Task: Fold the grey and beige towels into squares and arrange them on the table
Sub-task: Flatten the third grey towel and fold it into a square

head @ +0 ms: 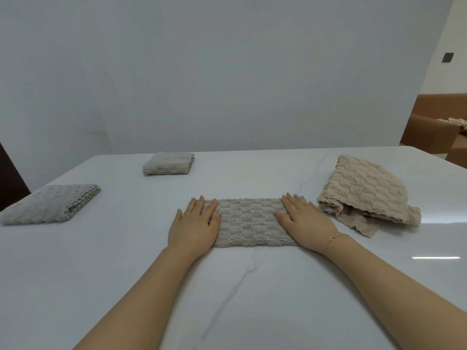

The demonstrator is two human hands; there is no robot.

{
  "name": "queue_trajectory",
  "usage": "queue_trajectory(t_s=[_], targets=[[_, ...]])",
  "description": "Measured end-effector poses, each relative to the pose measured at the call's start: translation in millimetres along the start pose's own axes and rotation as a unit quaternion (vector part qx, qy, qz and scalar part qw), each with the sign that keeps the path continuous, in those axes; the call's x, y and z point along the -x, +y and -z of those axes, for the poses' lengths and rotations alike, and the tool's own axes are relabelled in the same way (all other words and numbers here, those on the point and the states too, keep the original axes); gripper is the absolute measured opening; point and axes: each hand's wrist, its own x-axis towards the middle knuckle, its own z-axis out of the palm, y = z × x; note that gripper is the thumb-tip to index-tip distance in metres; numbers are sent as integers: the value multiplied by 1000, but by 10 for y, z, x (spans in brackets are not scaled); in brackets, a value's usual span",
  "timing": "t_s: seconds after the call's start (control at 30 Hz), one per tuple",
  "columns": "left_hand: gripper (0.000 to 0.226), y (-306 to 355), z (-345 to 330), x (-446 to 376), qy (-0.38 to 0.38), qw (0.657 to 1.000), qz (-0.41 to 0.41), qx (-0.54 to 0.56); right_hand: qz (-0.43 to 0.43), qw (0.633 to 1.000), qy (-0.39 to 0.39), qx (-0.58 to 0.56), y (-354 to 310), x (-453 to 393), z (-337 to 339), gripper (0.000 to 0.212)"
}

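A grey-beige checkered towel (249,222), folded into a strip, lies flat at the middle of the white table (252,299). My left hand (195,224) rests palm down on its left end, fingers spread. My right hand (302,221) presses flat on its right end the same way. Two grey towels folded into squares lie to the left: one at the near left (48,204), one farther back (168,163). A beige towel (364,195) lies loosely bunched at the right, apart from my right hand.
The table's far edge meets a plain white wall (227,72). A brown bench or sofa (434,132) with some cloth on it stands beyond the table's right corner. A dark chair back (10,178) shows at the far left.
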Motion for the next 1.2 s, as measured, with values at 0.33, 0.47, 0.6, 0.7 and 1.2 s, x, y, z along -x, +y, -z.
queue_trajectory(t_s=[0.33,0.47,0.6,0.7,1.2], targets=[[51,-64,61,65,-6,999,49,12,-13,999,5,-47,185,103,29,65],[51,-102,68,121,110,993,28,6,4,994,65,-83,159,236,54,60],[39,142,132,276,261,955,-129,60,103,986,113,-70,290,330,208,45],[31,563,66,416,220,938,-261,69,155,979,129,-38,433,382,351,34],[31,1447,-274,173,192,907,-375,0,146,969,194,-55,712,345,484,30]])
